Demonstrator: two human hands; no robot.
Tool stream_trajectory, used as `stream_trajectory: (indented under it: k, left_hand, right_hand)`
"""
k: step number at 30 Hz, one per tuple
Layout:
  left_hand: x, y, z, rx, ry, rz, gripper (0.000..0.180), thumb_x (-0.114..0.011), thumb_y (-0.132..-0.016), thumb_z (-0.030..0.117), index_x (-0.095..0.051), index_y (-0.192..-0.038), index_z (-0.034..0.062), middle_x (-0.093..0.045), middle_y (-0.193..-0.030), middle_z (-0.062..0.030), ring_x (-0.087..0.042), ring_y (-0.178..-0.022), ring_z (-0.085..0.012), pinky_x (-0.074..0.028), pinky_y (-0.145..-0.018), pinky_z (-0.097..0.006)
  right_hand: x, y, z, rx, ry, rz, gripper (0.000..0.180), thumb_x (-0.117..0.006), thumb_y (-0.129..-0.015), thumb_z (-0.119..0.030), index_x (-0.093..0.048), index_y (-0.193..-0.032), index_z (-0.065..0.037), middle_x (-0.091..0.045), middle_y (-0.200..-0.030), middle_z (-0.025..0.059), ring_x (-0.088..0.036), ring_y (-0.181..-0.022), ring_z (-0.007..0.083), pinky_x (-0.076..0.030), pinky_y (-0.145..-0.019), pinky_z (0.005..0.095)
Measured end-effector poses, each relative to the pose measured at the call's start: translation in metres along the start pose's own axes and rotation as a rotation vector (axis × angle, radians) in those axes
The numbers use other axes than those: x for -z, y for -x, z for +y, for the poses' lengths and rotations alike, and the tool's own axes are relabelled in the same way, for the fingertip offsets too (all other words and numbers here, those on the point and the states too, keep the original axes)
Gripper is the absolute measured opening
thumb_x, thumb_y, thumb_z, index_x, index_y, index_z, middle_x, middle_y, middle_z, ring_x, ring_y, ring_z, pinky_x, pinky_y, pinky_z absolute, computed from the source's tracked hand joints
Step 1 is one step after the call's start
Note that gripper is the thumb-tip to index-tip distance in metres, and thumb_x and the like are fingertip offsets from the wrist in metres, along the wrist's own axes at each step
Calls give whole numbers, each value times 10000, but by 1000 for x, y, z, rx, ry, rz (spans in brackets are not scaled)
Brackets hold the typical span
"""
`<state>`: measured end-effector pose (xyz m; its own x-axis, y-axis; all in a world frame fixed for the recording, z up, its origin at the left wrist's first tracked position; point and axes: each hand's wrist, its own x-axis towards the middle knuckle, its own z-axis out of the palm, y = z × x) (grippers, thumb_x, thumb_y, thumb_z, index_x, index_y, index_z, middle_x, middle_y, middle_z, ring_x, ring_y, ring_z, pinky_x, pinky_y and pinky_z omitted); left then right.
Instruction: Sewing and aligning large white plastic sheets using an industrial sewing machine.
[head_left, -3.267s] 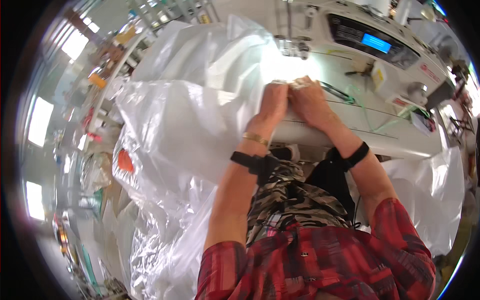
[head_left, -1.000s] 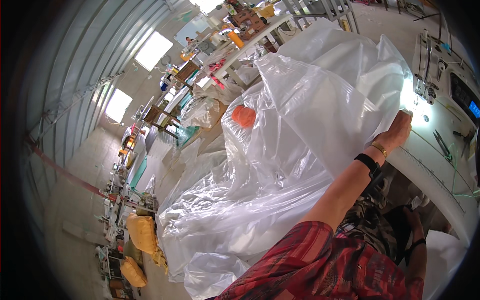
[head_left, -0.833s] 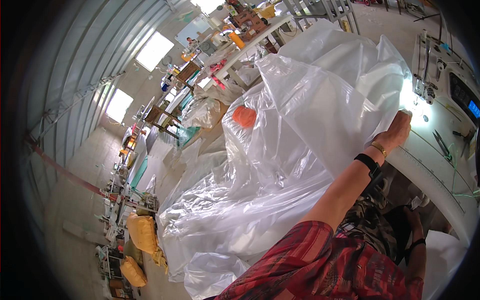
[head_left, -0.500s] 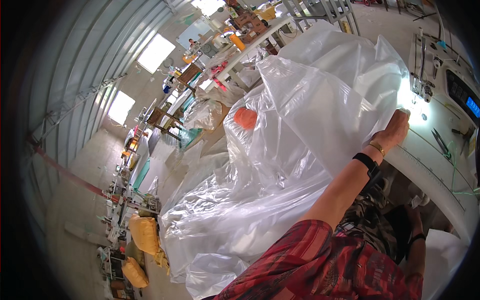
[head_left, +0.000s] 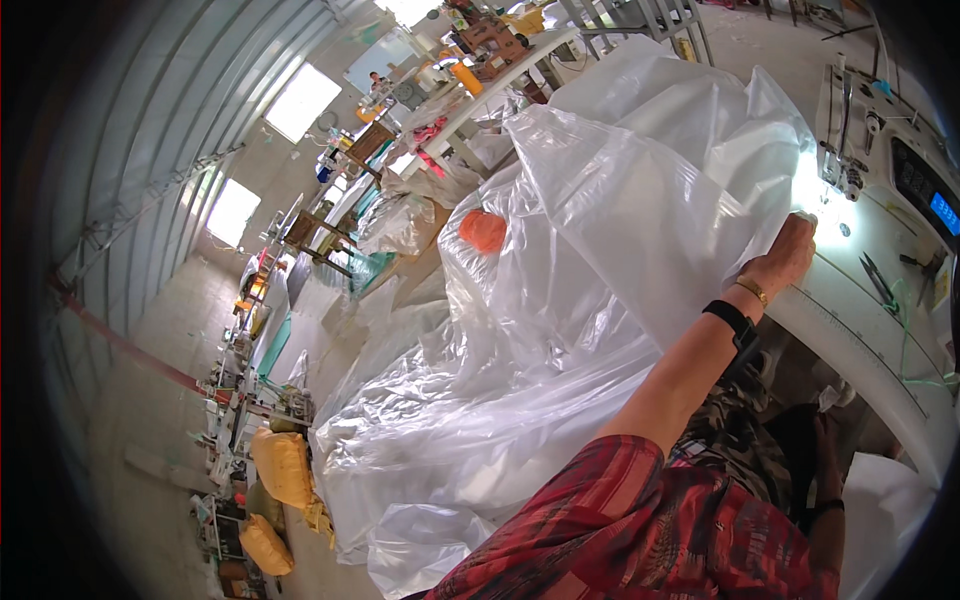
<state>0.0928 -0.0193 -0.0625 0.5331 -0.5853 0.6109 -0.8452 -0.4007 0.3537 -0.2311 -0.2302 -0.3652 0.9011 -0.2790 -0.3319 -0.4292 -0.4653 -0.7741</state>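
Note:
My left hand (head_left: 785, 255), with a bracelet and a dark watch at its wrist, is closed on the edge of a large sheet of clear plastic (head_left: 620, 190). It grips the sheet close to the bright lamp of a white sewing machine (head_left: 900, 165). The plastic spreads away to the left in big loose folds. Low on the right, my right hand (head_left: 826, 440) hangs in shade beside my lap, below the table edge. A small whitish thing (head_left: 829, 398) shows near it; its fingers are too dark to make out.
Snips (head_left: 879, 282) and green thread (head_left: 905, 335) lie on the machine table, whose curved edge carries a ruler scale (head_left: 845, 330). An orange round thing (head_left: 483, 231) shows among the plastic folds. Yellow sacks (head_left: 283, 468) stand at lower left; another machine (head_left: 492, 48) is on a far table.
The view has shifted slightly. My left hand keeps its hold on the plastic by the lamp. My right forearm has sunk a little lower.

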Motion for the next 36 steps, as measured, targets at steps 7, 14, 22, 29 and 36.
stream_trajectory:
  k: [7,14,22,29,36]
  left_hand:
    - [-2,2,-2,-2,30,3,87,-554,-772,97,-575,-798,18,-601,-816,-195,-590,-808,-365,-479,-744,-442]
    - [-11,3,-6,-51,-9,72,87,-565,-760,100,-578,-789,18,-601,-802,-193,-588,-795,-369,-473,-729,-453]
    - [-3,0,-2,-16,-25,26,89,-568,-764,98,-588,-783,13,-619,-797,-195,-603,-777,-362,-488,-719,-441]
    - [8,0,4,10,-94,-33,102,-556,-786,132,-589,-811,39,-615,-814,-173,-609,-779,-336,-497,-708,-421]
    - [9,4,5,-56,-108,67,102,-566,-784,135,-588,-824,43,-616,-832,-165,-614,-790,-325,-501,-711,-429]
  right_hand:
    - [-9,68,32,-21,918,-79,500,-518,-987,-180,-370,-1440,-31,-523,-1329,154,-512,-1209,268,-399,-1023,374]
    - [-8,84,-2,-164,406,-26,627,-599,-925,-281,-358,-1444,-23,-521,-1338,165,-522,-1205,276,-410,-1007,378]
    - [-13,66,-78,-121,-122,36,910,-692,-840,-376,-188,-1508,-18,-355,-1457,247,-365,-1355,339,-297,-1120,401]
    - [-21,30,-86,-115,181,126,953,-728,-786,-354,-193,-1503,-28,-286,-1461,303,-312,-1352,453,-302,-1119,451]
    - [-17,23,-103,-160,324,42,925,-737,-773,-370,-246,-1498,-72,-252,-1485,303,-303,-1334,492,-314,-1098,509]
